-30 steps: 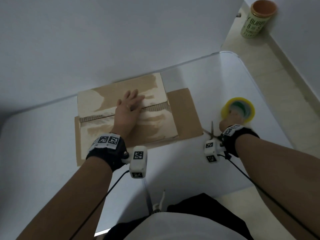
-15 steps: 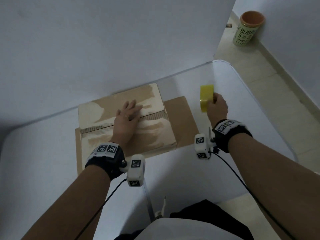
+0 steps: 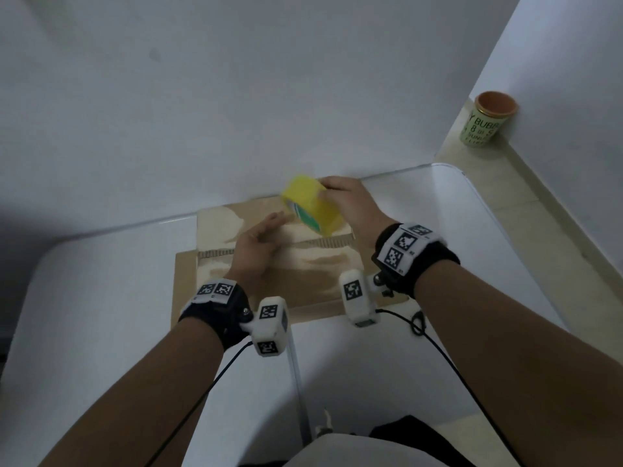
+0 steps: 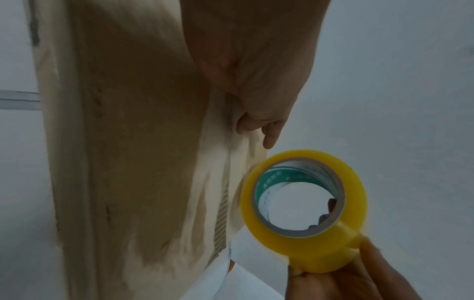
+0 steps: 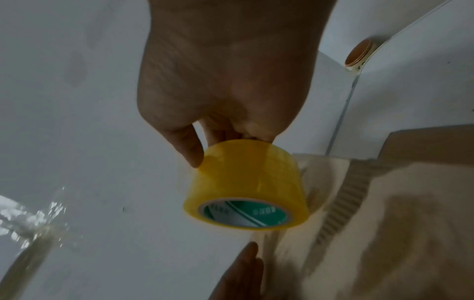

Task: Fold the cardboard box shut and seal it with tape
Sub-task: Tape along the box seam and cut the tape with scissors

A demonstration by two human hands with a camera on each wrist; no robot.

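The cardboard box [image 3: 323, 264] lies on the white table [image 3: 101, 298] with its top flaps folded down, meeting along a rough seam. My right hand [image 3: 347, 203] pinches a yellow tape roll [image 3: 312, 205] and holds it tilted in the air over the far side of the box. The right wrist view shows thumb and fingers on the tape roll [image 5: 246, 178]. My left hand [image 3: 258, 242] sits over the seam, fingers straight and reaching toward the roll. In the left wrist view the tape roll [image 4: 305, 257] hangs just beyond my left fingertips [image 4: 269, 140], apart from them.
A brown cardboard flap [image 3: 183, 284] sticks out flat under the box on the left. The wall stands right behind the box. A green can with an orange lid [image 3: 485, 123] stands on the floor past the table's rounded right edge [image 3: 526, 264].
My right hand picked the tape roll up from the table's right side and carried it left over the box. My left hand rose from lying flat on the flaps.
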